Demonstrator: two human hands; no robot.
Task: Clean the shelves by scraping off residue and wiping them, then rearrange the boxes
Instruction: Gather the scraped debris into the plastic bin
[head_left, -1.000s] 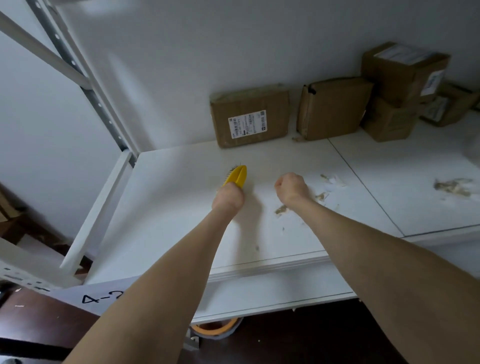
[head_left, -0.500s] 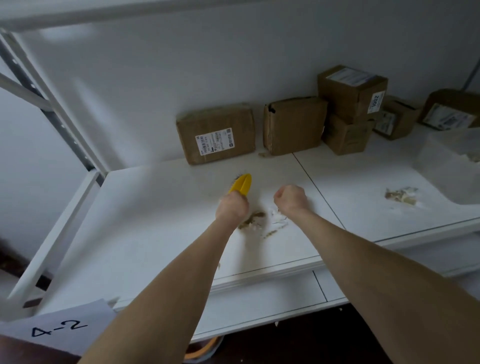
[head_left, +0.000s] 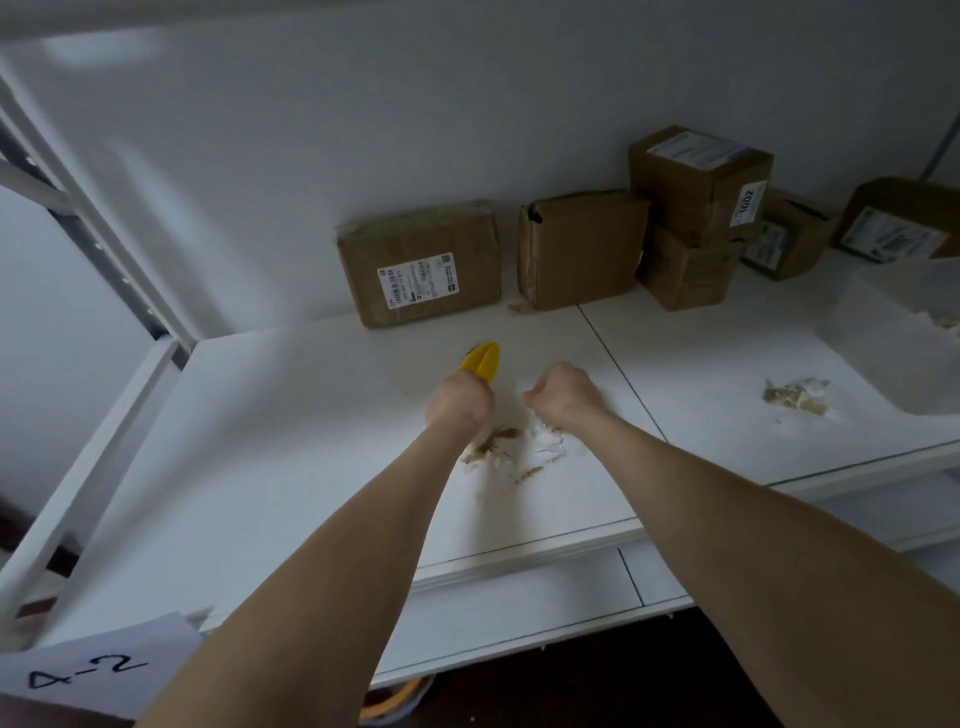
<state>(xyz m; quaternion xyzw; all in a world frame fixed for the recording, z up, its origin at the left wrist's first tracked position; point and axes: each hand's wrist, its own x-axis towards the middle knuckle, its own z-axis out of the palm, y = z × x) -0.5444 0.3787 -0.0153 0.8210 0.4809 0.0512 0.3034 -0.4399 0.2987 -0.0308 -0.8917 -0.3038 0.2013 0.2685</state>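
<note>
1. Crumbs could fall off the front edge of the shelf (head_left: 291, 415) if the scraper (head_left: 482, 361) pushes the brown mess (head_left: 493, 441) too hard toward the person. This mess lies in the middle of the shelf, just under the two wrists.
2. Scraping with a steep tilt could scratch the white shelf top. A flat, gentle push looks safer to me.
3. The tip of the scraper points at the back edge, near the box with the white label (head_left: 421, 265). A long push could bump that box or shove bits under it.
4. The plain box (head_left: 582, 249) stands just beside it, and the two stacked boxes (head_left: 698, 176) sit further right along the back edge. A hard knock could tip the top one, I think.
5. A second brown mess (head_left: 795, 397) lies near the right edge of the shelf, well apart from both hands. It could be forgotten. The scraping looks far from done, and the wiping and box moving are not yet done.
6. The left hand (head_left: 460, 402) grips the yellow scraper in a closed fist. Its arm is stretched out straight, and the yellow end sticks out past the knuckles.
7. The right hand (head_left: 563, 395) is curled in a fist just beside the left one, close to the mess. I see nothing in it.
8. Both arms reach far in from the front edge.
</note>
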